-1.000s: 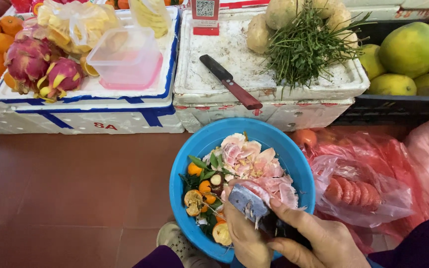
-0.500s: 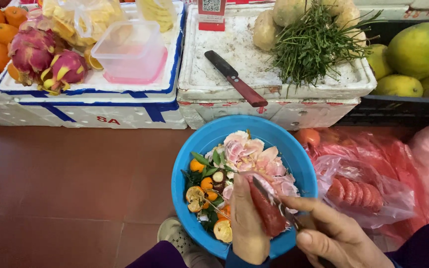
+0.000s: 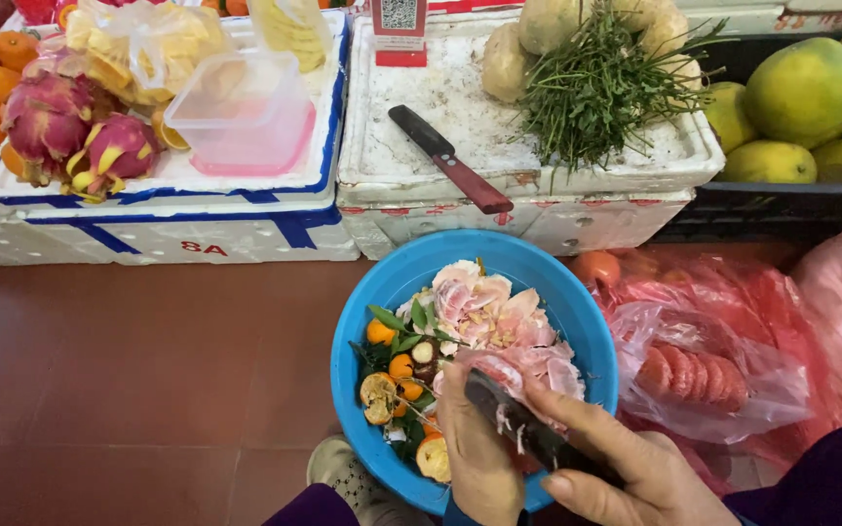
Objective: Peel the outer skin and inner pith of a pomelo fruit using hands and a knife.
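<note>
My right hand [image 3: 635, 468] grips a dark knife [image 3: 523, 429], and my left hand [image 3: 479, 458] pinches what looks like a pomelo piece [image 3: 499, 375] over the blue basin [image 3: 382, 292]. Many peels already lie inside; peeled segments sit in the bag [image 3: 704, 370] beyond.

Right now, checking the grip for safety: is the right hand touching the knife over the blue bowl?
Touching. The head view shows the right hand with fingers wrapped on the knife above the blue bowl.
</note>
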